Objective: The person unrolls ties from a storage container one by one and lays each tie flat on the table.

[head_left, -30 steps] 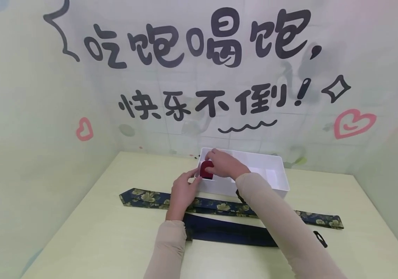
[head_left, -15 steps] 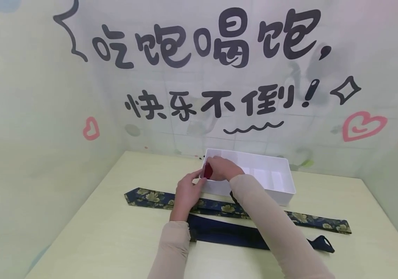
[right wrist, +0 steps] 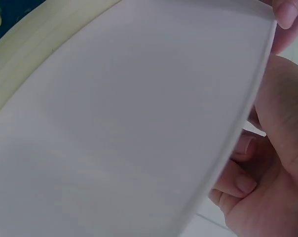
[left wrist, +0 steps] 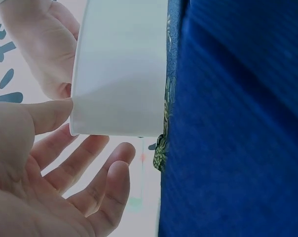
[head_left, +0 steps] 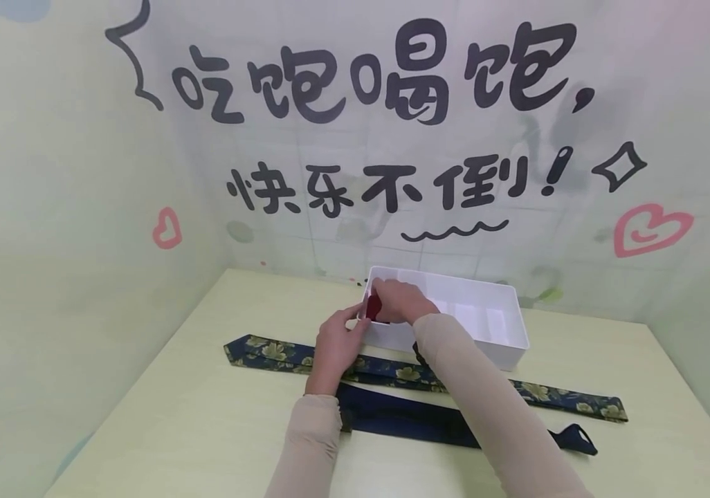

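Note:
In the head view my left hand (head_left: 338,342) holds the near left corner of a white box (head_left: 386,337). Its thumb lies at the rim and fingertips touch the end wall (left wrist: 119,94), as the left wrist view shows. My right hand (head_left: 400,302) reaches into the box's left end and grips a small dark red object (head_left: 373,307), mostly covered by the fingers. Its kind cannot be told. In the right wrist view the box wall (right wrist: 129,108) hides part of the curled right fingers (right wrist: 235,180).
In front of the box lies a navy necktie with yellow flowers (head_left: 274,351). A plain dark blue necktie (head_left: 411,418) with a loop at its right end lies nearer, partly under my right forearm. A printed curtain (head_left: 317,242) hangs behind the table (head_left: 193,415).
My right hand has moved lower into the box with the dark red object, which is now more covered. The left hand keeps its place at the corner. The head view has shifted slightly.

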A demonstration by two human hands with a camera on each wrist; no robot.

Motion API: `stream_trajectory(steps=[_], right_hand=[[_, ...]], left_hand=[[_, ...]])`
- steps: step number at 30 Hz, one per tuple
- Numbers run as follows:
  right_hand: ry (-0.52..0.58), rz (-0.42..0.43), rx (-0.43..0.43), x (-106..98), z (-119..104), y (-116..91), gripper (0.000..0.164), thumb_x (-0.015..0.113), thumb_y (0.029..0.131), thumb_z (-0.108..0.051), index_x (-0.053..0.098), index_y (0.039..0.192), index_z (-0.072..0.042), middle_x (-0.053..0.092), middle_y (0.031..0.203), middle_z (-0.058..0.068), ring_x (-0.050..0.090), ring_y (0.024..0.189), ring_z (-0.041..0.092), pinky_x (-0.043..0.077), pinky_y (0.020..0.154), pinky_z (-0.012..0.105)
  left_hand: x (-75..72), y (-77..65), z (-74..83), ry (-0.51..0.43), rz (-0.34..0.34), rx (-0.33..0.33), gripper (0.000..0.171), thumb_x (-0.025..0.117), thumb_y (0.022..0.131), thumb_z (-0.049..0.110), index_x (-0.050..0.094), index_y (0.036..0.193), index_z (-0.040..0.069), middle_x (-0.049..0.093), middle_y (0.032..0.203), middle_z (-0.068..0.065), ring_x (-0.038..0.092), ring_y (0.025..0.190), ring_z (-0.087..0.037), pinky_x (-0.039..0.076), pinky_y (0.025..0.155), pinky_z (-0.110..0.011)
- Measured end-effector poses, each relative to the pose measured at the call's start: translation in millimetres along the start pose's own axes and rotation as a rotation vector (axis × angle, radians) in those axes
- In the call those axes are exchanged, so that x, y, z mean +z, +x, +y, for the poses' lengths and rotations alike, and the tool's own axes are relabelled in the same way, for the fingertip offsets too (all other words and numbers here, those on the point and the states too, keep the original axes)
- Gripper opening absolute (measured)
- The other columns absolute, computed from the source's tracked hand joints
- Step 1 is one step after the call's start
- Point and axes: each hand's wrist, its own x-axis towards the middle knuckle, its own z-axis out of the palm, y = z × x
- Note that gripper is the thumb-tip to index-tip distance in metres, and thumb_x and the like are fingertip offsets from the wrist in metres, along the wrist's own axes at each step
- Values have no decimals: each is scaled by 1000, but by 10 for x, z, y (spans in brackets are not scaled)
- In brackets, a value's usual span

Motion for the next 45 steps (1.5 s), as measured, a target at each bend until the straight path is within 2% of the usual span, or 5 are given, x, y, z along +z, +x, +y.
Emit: stream_trajectory(steps=[6, 11, 20, 32, 45], right_hand=[[23, 30, -23, -98, 8, -50, 34, 77, 88, -16, 58, 116, -13, 67, 107, 6, 63, 90, 20, 55, 83, 36], [79, 33, -31, -191, 16, -79, 35, 76, 88, -12, 57, 118, -12, 67, 109, 7, 63, 95, 21, 56, 86, 36], [125, 33, -50, -360, 2, -157, 43, 76, 90, -16, 54, 126, -9, 65, 115, 10, 62, 102, 23, 57, 90, 37], [137, 69, -133, -440, 44, -303, 44, 73, 90, -14, 57, 131, -17, 63, 117, 9, 59, 105, 23, 56, 89, 38], [161, 127, -225, -510, 20, -588, 43, 73, 90, -15, 61, 131, -20, 64, 119, 6, 58, 107, 22, 57, 89, 37]], left_hand=[[-8, -18, -8, 4, -7, 10, 41, 64, 101, 35, 63, 140, 26, 65, 137, -8, 70, 104, -29, 56, 90, -49], [-3, -4, -7, -2, -10, 8, 41, 64, 100, 36, 63, 140, 28, 65, 137, -9, 69, 100, -27, 56, 86, -48], [-25, 23, -15, 4, -21, 4, 42, 64, 101, 36, 62, 141, 27, 65, 138, -9, 68, 102, -27, 55, 87, -48], [-24, 31, -25, 3, -28, 2, 43, 63, 101, 39, 61, 142, 28, 64, 139, -8, 67, 111, -30, 54, 93, -50], [-31, -4, -40, 30, -10, 49, 39, 61, 102, 37, 63, 140, 28, 67, 134, -7, 69, 100, -28, 55, 82, -46]])
